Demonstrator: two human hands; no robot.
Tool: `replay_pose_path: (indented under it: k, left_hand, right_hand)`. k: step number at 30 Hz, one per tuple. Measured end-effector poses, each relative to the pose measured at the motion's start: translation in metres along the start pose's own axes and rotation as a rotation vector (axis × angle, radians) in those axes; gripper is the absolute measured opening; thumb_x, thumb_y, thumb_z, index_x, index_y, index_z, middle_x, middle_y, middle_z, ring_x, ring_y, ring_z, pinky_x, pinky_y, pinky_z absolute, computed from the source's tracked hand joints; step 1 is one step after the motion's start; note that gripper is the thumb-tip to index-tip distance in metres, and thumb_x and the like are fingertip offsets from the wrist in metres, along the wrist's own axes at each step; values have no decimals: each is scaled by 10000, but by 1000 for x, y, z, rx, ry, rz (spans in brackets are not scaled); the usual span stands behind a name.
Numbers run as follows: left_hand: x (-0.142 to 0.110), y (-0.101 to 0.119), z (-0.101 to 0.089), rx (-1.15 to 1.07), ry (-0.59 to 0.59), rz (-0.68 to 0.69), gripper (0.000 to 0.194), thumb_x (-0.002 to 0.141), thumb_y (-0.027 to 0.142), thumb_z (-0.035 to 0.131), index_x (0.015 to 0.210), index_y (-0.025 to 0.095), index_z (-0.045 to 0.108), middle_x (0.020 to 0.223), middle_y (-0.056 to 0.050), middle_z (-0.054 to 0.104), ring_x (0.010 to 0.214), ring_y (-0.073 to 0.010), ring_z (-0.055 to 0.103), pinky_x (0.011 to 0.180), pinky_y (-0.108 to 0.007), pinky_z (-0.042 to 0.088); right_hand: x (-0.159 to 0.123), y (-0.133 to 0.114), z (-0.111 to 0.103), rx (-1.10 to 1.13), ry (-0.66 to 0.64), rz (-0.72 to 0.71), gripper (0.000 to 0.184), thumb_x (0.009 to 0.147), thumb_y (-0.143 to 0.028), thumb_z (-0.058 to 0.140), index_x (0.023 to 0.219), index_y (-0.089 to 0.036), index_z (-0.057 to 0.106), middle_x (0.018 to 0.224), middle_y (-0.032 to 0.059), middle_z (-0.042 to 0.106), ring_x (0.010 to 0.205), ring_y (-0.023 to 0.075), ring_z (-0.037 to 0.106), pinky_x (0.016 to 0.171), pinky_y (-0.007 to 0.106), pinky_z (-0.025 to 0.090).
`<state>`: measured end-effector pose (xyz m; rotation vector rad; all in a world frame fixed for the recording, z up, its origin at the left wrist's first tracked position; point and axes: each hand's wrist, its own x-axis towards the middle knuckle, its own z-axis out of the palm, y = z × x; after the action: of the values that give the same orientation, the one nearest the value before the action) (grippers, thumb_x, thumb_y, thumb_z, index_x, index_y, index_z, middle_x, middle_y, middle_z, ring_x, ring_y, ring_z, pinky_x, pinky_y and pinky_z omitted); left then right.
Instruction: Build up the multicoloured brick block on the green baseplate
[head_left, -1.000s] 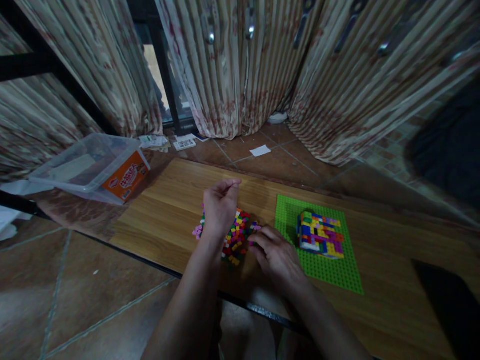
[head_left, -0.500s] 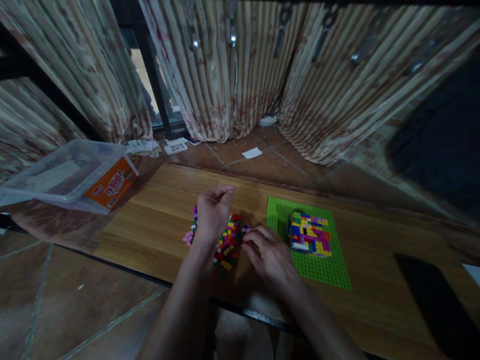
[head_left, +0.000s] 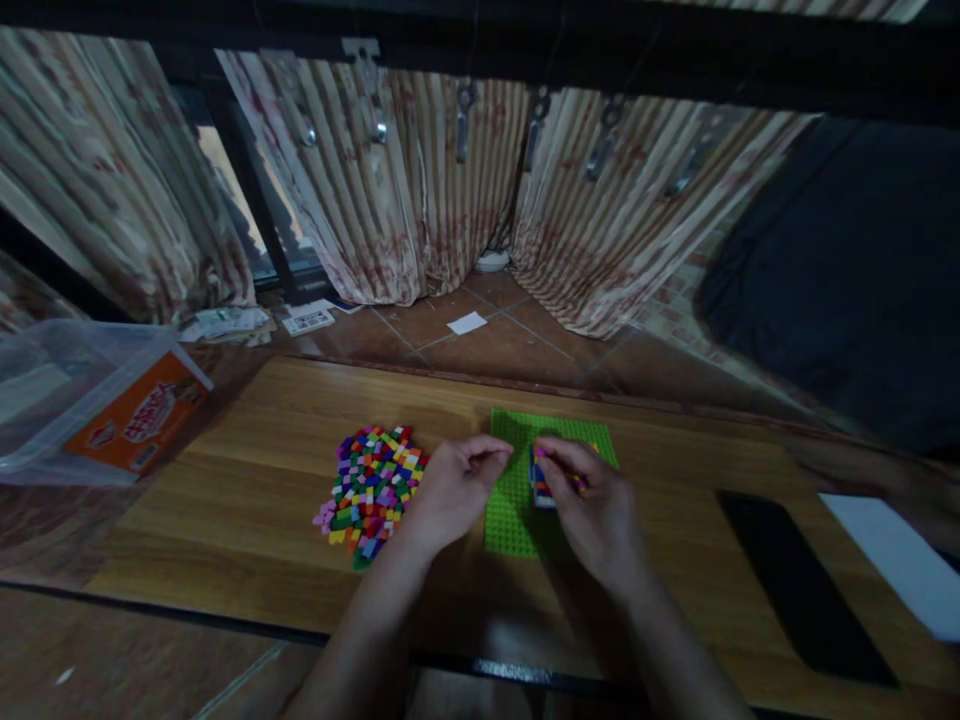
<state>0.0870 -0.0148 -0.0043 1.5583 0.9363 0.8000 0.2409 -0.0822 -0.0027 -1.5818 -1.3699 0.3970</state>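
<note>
My right hand pinches a small pink brick between thumb and fingertips. It is over a block built of many-coloured bricks, largely covering it from view. That block stands on a green studded baseplate. Over the baseplate's left edge is my left hand, its thumb and fingertips pressed together; whether they hold anything is too small to see. Left of my left hand lies a heap of loose coloured bricks on the wooden tabletop.
A clear plastic box with an orange label stands at the far left. On the right are a black flat slab and a white sheet. Striped curtains hang behind the table, with papers on the floor.
Both hands have moved right, from the loose bricks to the baseplate and its built block. The pink brick now shows in my right fingertips. The view has shifted right.
</note>
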Motion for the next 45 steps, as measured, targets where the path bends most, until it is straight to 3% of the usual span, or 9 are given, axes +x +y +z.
replay_pose_path:
  k: [7, 12, 18, 27, 33, 39, 45]
  left_hand:
    - [-1, 7, 36, -139, -68, -19, 284, 859, 251, 540, 1064, 198, 728, 949, -24, 743, 895, -167, 657, 840, -267, 493]
    - [0, 13, 46, -198, -95, -36, 304, 868, 239, 514, 1074, 157, 722, 893, -39, 735, 861, -162, 656, 841, -267, 498]
    - [-2, 5, 56, -88, -130, -32, 337, 901, 298, 488, 1150, 175, 680, 974, -42, 729, 900, -165, 653, 867, -289, 494]
    - [-4, 20, 59, 261, -210, -18, 352, 913, 251, 420, 1137, 219, 689, 1046, -25, 739, 958, -183, 671, 894, -318, 501]
    - [-3, 23, 59, 376, -232, 32, 370, 936, 255, 390, 1170, 230, 676, 1135, -34, 718, 1030, -192, 665, 928, -321, 483]
    - [-4, 26, 61, 484, -258, 37, 396, 950, 248, 378, 1256, 213, 626, 1247, -55, 663, 1127, -208, 630, 1018, -359, 437]
    - [-5, 27, 61, 524, -263, 38, 404, 949, 247, 372, 1271, 240, 616, 1257, -50, 656, 1128, -214, 632, 1007, -368, 455]
  right_hand:
    - [-1, 12, -12, 76, 84, 24, 149, 876, -318, 596, 957, -261, 706, 971, 23, 706, 924, 180, 642, 815, 323, 495]
    - [-1, 18, -20, -33, 73, -5, 188, 865, -267, 597, 1015, -258, 710, 981, 32, 713, 939, 191, 637, 841, 346, 495]
    - [-1, 20, -34, -160, 44, -81, 190, 875, -241, 557, 949, -256, 732, 926, 33, 738, 900, 198, 655, 826, 359, 513]
    - [-2, 38, -42, -124, 69, 1, 105, 819, -307, 649, 839, -275, 747, 1052, 52, 676, 1016, 236, 598, 926, 457, 460]
    - [-4, 45, -41, -197, 75, 64, 91, 790, -300, 676, 830, -290, 757, 1140, 58, 613, 1110, 260, 526, 964, 485, 410]
    - [-4, 42, -41, -172, 78, 99, 104, 781, -278, 664, 827, -283, 757, 1129, 59, 618, 1097, 250, 542, 970, 470, 408]
    - [-2, 47, -43, -69, 84, 149, 143, 740, -327, 695, 849, -251, 749, 1103, 66, 650, 1040, 241, 600, 954, 453, 432]
